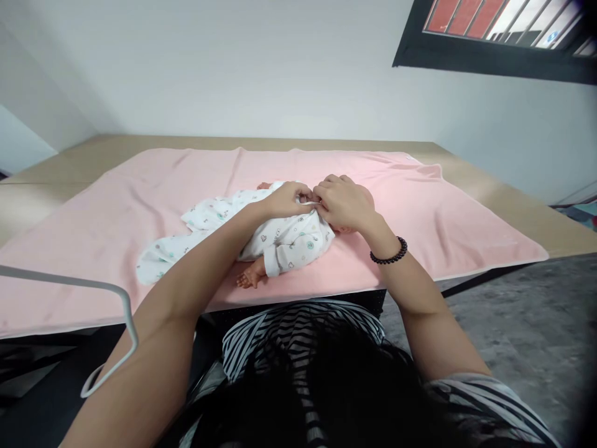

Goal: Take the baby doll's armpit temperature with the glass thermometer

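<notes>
Head view:
- Doll [247, 277] lies on its back on pink blanket [140, 205], head end toward the right, under the hands; one bare doll hand sticks out of a sleeve at the near edge.
- Doll is in a white printed onesie [284, 239]; legs of the garment trail off to the left, flat on the blanket.
- L hand [289, 199] rests on the onesie near the collar, fingers curled & pinched together on a bit of white fabric.
- R hand [342, 202] is just beside it, touching L at the fingertips; fingers bent down & closed on the same collar area. Exact bit gripped is hidden by the knuckles.
- Both hands meet over the doll's upper chest/neck; doll's head mostly hidden behind R hand.
- Black bead bracelet [389, 252] on R wrist.
- Blanket covers most of a tan table [489, 186], which runs along a white wall.
- White wire hanger [109, 298] hangs at the near left, in front of the table edge, apart from the doll.
- Person's dark hair & striped top [298, 323] fill the bottom of the pic.
- Dark-framed window [494, 59] top right.
</notes>
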Available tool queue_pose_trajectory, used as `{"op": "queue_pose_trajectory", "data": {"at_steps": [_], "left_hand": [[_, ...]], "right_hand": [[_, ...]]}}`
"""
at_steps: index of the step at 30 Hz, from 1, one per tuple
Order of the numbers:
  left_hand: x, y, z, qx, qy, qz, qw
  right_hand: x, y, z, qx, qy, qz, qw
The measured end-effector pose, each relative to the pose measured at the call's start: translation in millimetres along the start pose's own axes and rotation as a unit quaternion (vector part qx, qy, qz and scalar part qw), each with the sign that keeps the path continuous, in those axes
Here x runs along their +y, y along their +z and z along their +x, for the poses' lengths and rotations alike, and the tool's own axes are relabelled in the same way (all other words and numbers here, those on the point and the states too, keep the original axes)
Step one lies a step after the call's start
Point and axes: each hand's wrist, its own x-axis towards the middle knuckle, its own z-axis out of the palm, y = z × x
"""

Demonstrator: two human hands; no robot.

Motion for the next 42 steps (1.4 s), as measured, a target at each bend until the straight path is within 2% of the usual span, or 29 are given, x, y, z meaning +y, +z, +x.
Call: {"op": "queue_pose_trajectory", "data": {"at_steps": [5, 9, 17, 25, 29, 42], "left_hand": [[4.6, 2.2, -3.1, 0.015, 0.026, 0.024, 0.999], [4.3, 2.2, -2.4, -0.001, 0.036, 0.021, 0.999], [-0.4, 1.9, -0.7, 0.01, 0.01, 0.002, 1.0], [-1.3, 2.0, -1.5, 0.009, 0.029, 0.004, 1.0], [-6.3, 3.6, 1.3, 0.008, 0.035, -0.028, 0.999], [-13.1, 4.2, 5.4, 0.02, 0.014, -0.055, 0.998]], "right_hand": [[-0.9, 0.7, -1.2, -0.001, 0.007, 0.003, 1.0], [-2.2, 2.2, -0.8, -0.007, 0.021, -0.005, 1.0], [-4.7, 1.5, -1.8, -0.004, 0.023, -0.012, 1.0], [-6.9, 0.8, -2.4, -0.001, 0.032, -0.004, 0.999], [-7.7, 0.7, -2.2, -0.002, 0.038, -0.005, 0.999], [-3.4, 2.7, -2.4, -0.006, 0.048, 0.009, 0.999]]}}
